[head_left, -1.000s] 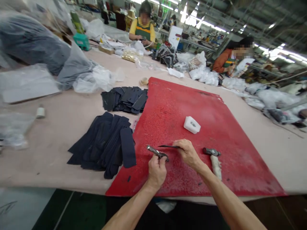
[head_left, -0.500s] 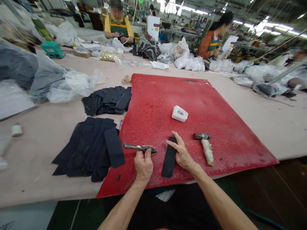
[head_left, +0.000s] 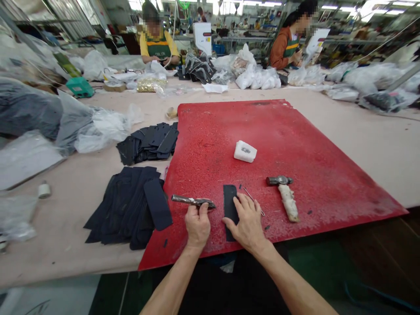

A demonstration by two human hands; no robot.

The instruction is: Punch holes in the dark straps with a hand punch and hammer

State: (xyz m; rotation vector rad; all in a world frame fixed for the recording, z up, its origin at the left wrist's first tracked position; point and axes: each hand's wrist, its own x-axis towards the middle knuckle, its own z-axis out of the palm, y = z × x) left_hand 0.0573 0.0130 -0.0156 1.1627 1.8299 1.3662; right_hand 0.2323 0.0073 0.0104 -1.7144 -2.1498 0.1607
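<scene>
My left hand pinches a metal punch by one end, holding it level over the red mat. My right hand rests with fingers spread on the right edge of a dark rectangular piece that lies flat on the mat. Beside those fingers is a thin metal rod, partly covered by the hand. A hammer with a wrapped, pale handle lies to the right. Farther up the mat sits a white block with a grey mark on top.
Left of the mat are a pile of dark pieces and, behind it, a second pile. Plastic bags lie at the left. Two co-workers sit across the table, behind bagged goods.
My right hand has lowered onto the dark piece, which now lies straighter. The thin rod beside it has come into view. My left hand keeps the punch almost where it was.
</scene>
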